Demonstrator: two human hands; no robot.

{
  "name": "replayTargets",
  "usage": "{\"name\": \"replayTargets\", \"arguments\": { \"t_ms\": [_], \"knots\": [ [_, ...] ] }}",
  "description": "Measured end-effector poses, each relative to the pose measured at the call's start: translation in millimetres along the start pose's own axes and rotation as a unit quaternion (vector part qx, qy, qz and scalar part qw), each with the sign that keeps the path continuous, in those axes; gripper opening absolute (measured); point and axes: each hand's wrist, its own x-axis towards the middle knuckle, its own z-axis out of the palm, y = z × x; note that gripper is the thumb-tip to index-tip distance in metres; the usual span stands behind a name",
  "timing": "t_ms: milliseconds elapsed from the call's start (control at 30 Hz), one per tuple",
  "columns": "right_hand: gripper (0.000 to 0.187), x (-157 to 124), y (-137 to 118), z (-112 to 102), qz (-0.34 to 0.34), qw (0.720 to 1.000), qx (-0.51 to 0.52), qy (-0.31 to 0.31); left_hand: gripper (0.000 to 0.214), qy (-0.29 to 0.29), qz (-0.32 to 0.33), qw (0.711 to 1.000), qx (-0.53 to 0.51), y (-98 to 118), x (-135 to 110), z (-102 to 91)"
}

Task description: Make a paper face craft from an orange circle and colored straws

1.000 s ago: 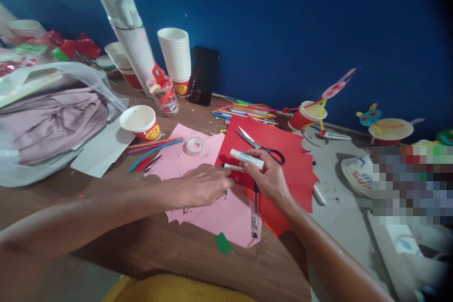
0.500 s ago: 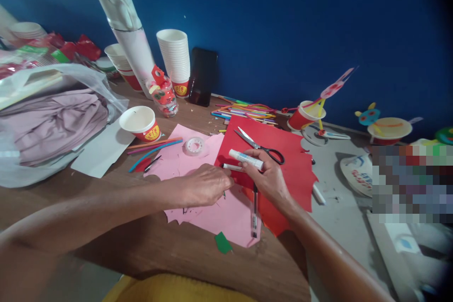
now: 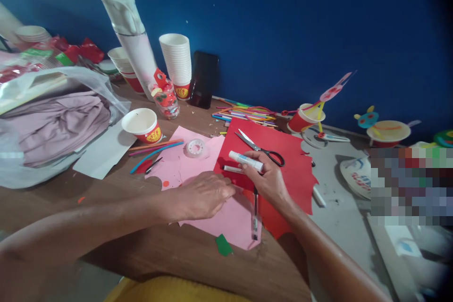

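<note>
My right hand [image 3: 271, 177] grips a white glue stick [image 3: 246, 161], held over the red paper [image 3: 293, 184]. Just under the glue stick lies a white pen-like stick [image 3: 232, 169], partly covered by the fingers. My left hand [image 3: 208, 197] is closed above the pink paper [image 3: 226, 226], knuckles up; whatever its fingers pinch is hidden. Open-bladed scissors [image 3: 260, 146] with black handles rest on the red paper behind my right hand. A clear-barrelled pen [image 3: 255, 217] lies across the pink paper's right side. Small orange dots [image 3: 166, 183] are on the pink paper.
Behind the pink paper's middle sits a tape roll [image 3: 195, 148]. A paper cup [image 3: 142, 126], stacked cups [image 3: 176, 61], a tall white flask [image 3: 136, 47] and a phone [image 3: 204, 79] stand behind. Pipe cleaners [image 3: 244, 113] lie by the wall. A plastic bag [image 3: 116, 89] fills the left.
My left hand has dropped slightly toward me, and orange dots now show on the pink paper beyond my left wrist. The right hand keeps hold of the glue stick, nearly still.
</note>
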Motion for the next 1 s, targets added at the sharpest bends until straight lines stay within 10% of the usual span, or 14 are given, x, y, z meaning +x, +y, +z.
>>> {"name": "replayTargets", "arguments": {
  "t_ms": [267,433,667,1000],
  "knots": [
    [0.019,23.8,-33.7,-1.4,-0.099,0.977,-0.183,-0.054,0.003,0.007,-0.178,0.931,-0.318,-10.3,-32.4,-32.4],
    [0.016,49.5,-53.2,11.1,-0.179,0.947,-0.255,-0.077,0.01,0.022,-0.166,0.858,-0.485,-17.9,-42.4,-28.9],
    [0.019,60.5,-38.4,24.6,-0.102,0.991,0.036,-0.075,0.012,0.044,-0.15,0.831,-0.533,-22.5,-42.2,-22.2],
    [0.02,54.9,-25.7,29.2,0.007,0.936,0.318,-0.149,0.017,0.051,-0.132,0.779,-0.61,-28.3,-41.4,-13.3]
  ]
}}
